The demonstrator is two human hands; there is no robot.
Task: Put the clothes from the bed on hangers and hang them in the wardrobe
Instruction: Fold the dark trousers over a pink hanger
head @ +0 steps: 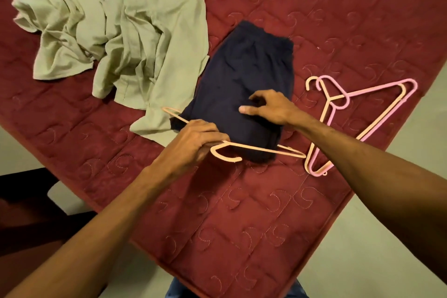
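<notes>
A folded navy garment [246, 68] lies in the middle of the maroon quilted bed [242, 213]. My left hand [193, 145] grips a peach hanger [261, 150] near its hook, and the hanger lies across the garment's near end. My right hand [268, 109] pinches the navy cloth with curled fingers, thumb stretched out on top. Two crumpled pale green garments [150, 38] [58, 22] lie to the left. The wardrobe is out of view.
Two spare hangers, one pink [377, 91] and one peach [324, 116], lie stacked to the right near the bed's edge. Pale floor [387, 237] shows at right and lower left. Something dark [24, 213] stands at the left beside the bed.
</notes>
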